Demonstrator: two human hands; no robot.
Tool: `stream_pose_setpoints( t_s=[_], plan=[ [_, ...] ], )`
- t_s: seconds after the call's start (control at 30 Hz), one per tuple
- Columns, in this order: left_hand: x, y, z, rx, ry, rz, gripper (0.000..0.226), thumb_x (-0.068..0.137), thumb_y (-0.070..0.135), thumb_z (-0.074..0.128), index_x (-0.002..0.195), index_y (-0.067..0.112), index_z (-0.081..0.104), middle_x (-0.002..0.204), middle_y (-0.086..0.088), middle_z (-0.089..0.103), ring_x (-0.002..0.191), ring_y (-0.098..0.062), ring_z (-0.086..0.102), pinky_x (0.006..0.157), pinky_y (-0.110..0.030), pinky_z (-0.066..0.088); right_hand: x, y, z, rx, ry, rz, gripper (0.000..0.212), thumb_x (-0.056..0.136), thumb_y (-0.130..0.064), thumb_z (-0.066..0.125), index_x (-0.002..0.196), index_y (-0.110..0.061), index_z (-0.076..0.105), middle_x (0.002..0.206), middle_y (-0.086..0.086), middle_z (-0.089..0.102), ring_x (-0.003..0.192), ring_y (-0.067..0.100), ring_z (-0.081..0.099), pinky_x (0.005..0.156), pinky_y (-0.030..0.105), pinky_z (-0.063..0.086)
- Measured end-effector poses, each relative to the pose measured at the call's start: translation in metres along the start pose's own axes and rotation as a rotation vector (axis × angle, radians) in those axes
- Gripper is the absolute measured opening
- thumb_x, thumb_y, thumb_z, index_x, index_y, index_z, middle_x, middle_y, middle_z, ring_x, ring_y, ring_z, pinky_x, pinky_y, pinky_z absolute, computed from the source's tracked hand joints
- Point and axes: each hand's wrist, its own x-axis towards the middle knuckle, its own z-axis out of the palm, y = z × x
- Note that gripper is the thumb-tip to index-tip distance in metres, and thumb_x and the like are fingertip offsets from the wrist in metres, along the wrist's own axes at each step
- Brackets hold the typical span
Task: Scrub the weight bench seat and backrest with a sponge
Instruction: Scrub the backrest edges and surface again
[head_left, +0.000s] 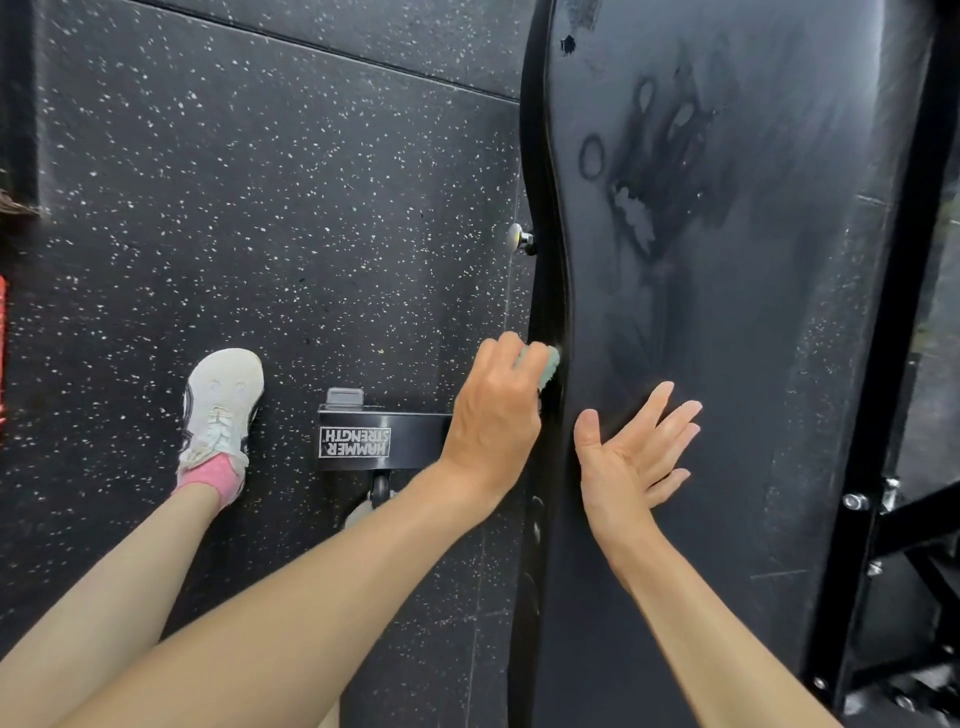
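Left hand (493, 415) pressing a sponge (548, 364) against the side edge of the black bench pad (727, 338), just right of the frame's centre.

The left fingers are curling round the pale green sponge, gripping it. Just to its right, the right hand (631, 457) is lying open over the pad top, fingers (670, 415) straight and spread, holding nothing. Wet smears (660, 171) are showing at upper right. 1 white shoe (221, 410) is standing on the speckled floor (260, 182) at lower left, near a labelled frame foot (384, 441).
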Motion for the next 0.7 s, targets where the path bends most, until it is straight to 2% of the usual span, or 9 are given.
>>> stream_pose_setpoints(
  t_s=[0.13, 0.23, 0.33, 0.53, 0.6, 0.7],
  plan=[
    [-0.032, -0.007, 0.002, -0.034, -0.023, 0.134, 0.031, 0.078, -0.005, 0.036, 0.100, 0.011, 0.050, 0.081, -0.008, 0.048, 0.074, -0.020, 0.038, 0.056, -0.027, 0.038, 0.000, 0.000, -0.001, 0.001, 0.003, -0.009, 0.078, 0.095, -0.043, 0.040, 0.150, -0.028, -0.014, 0.155, -0.003, -0.029, 0.142, 0.012, -0.026, 0.113, 0.043, -0.017],
    [0.005, -0.009, 0.002, -0.072, -0.008, 0.044, 0.028, 0.077, -0.005, 0.038, 0.092, 0.005, 0.059, 0.084, -0.009, 0.050, 0.078, -0.023, 0.042, 0.061, -0.033, 0.039, 0.000, 0.000, -0.002, -0.004, -0.005, -0.004, 0.078, 0.097, -0.038, 0.042, 0.149, -0.028, -0.015, 0.155, -0.002, -0.030, 0.142, 0.012, -0.026, 0.113, 0.043, -0.017],
    [0.023, -0.008, 0.006, -0.125, 0.058, -0.037, 0.025, 0.076, -0.011, 0.047, 0.091, 0.003, 0.061, 0.085, -0.009, 0.050, 0.078, -0.027, 0.045, 0.066, -0.035, 0.038, 0.000, 0.001, -0.001, -0.008, 0.001, -0.004, 0.078, 0.095, -0.046, 0.038, 0.149, -0.029, -0.016, 0.155, -0.003, -0.030, 0.142, 0.012, -0.026, 0.113, 0.044, -0.017],
    [-0.022, -0.007, 0.006, -0.223, 0.043, 0.157, 0.030, 0.079, -0.001, 0.036, 0.099, 0.018, 0.048, 0.093, 0.005, 0.040, 0.080, -0.022, 0.044, 0.069, -0.025, 0.040, -0.003, 0.003, 0.000, 0.016, -0.012, -0.010, 0.088, 0.076, -0.055, 0.025, 0.149, -0.029, -0.017, 0.153, -0.005, -0.033, 0.141, 0.010, -0.029, 0.112, 0.042, -0.019],
    [0.000, -0.007, 0.003, -0.279, 0.036, 0.059, 0.027, 0.080, -0.002, 0.038, 0.095, 0.016, 0.050, 0.092, 0.005, 0.043, 0.082, -0.019, 0.045, 0.070, -0.025, 0.040, -0.003, 0.002, 0.000, 0.017, -0.007, -0.003, 0.088, 0.075, -0.054, 0.025, 0.149, -0.029, -0.017, 0.154, -0.005, -0.032, 0.141, 0.010, -0.028, 0.112, 0.042, -0.019],
    [0.024, -0.002, 0.000, -0.394, 0.007, -0.210, 0.016, 0.086, 0.000, 0.048, 0.094, 0.013, 0.053, 0.091, 0.003, 0.051, 0.083, -0.017, 0.049, 0.072, -0.032, 0.043, -0.002, -0.002, -0.001, 0.004, 0.002, 0.016, 0.088, 0.075, -0.053, 0.026, 0.150, -0.028, -0.015, 0.155, -0.003, -0.030, 0.142, 0.011, -0.026, 0.113, 0.043, -0.017]
  ],
)
